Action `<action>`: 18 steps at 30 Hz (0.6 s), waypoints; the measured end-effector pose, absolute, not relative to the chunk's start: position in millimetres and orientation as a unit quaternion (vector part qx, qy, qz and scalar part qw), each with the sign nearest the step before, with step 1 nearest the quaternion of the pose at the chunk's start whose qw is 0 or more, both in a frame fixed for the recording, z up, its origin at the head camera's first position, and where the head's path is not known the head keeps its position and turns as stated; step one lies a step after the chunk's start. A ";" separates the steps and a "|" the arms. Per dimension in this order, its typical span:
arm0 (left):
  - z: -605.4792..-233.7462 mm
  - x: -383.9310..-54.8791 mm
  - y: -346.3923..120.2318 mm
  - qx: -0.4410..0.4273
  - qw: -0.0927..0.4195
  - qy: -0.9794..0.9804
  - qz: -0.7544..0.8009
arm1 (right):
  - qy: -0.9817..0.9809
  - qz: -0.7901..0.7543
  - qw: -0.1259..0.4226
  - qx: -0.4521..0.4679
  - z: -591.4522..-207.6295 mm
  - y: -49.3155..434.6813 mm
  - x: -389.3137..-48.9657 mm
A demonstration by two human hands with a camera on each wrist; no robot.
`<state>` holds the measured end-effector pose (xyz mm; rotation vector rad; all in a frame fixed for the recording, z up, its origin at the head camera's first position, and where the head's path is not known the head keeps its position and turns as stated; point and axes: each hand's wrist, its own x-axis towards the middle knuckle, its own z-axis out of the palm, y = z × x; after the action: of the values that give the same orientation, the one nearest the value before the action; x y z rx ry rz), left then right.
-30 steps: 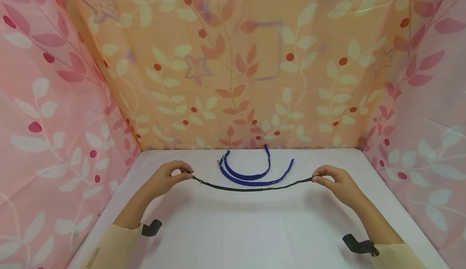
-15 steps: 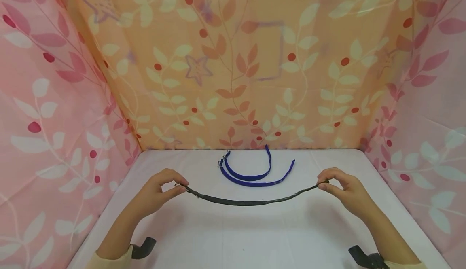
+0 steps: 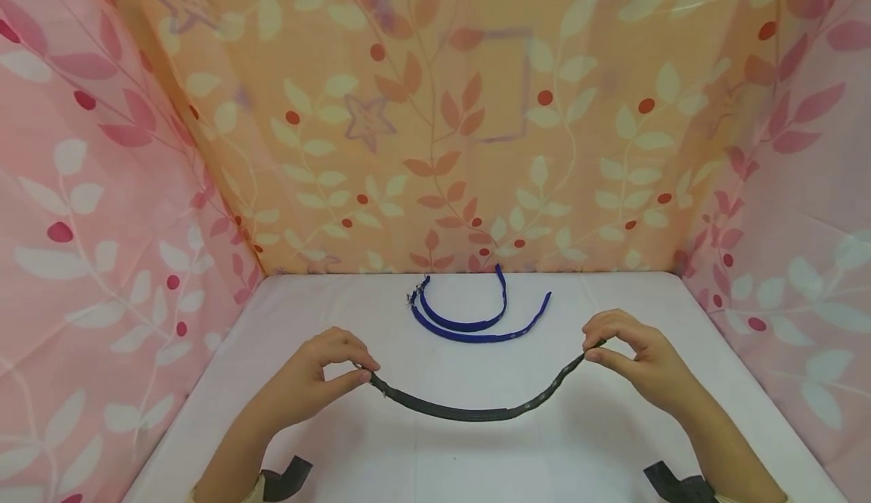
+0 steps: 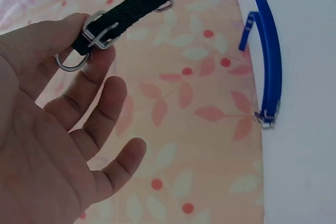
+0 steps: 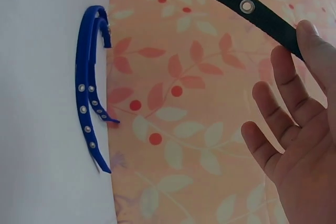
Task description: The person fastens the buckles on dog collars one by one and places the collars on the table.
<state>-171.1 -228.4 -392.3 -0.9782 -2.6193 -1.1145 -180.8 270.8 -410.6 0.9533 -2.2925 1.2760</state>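
A dark green-black collar (image 3: 469,414) with metal eyelets hangs in a sagging curve between both hands, above the white table. My left hand (image 3: 316,376) pinches its buckle end between thumb and forefinger; the left wrist view shows the silver buckle (image 4: 100,32) and a metal ring (image 4: 72,65) there. The other fingers are loosely spread. At the opposite end, my right hand (image 3: 640,355) pinches the eyelet strap (image 5: 283,38) between thumb and forefinger. Behind the held collar, two blue collars (image 3: 469,335) lie curved on the table, one inside the other, buckles on the left.
The white table (image 3: 327,299) ends at an orange leaf-patterned cloth (image 3: 435,147) behind. Pink patterned cloth walls (image 3: 122,261) stand on both sides. Dark wrist-mounted pieces (image 3: 289,480) show at the cuffs.
The held collar has come nearer the body and sags more deeply. Both hands moved toward the front, the left latterly shifting right. The blue collars stayed in place.
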 end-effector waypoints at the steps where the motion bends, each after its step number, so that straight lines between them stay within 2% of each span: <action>1: -390.5 -170.2 -223.9 -0.328 0.062 -0.870 -0.363 | -0.811 0.445 0.173 0.339 -408.9 268.2 -178.8; 5: -384.9 -164.9 -205.8 -0.334 0.044 -0.875 -0.347 | -0.817 0.428 0.173 0.346 -403.3 257.8 -171.3; 10: -382.6 -156.4 -185.6 -0.296 0.031 -0.888 -0.350 | -0.832 0.411 0.175 0.328 -397.3 243.3 -161.9; 18: -385.6 -144.6 -157.3 -0.228 0.070 -0.891 -0.387 | -0.846 0.416 0.184 0.278 -391.7 220.6 -148.7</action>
<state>-144.6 -157.3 -385.6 -0.6848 -2.6807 -1.1645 -148.7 220.6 -391.7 0.7842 -2.3848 1.1721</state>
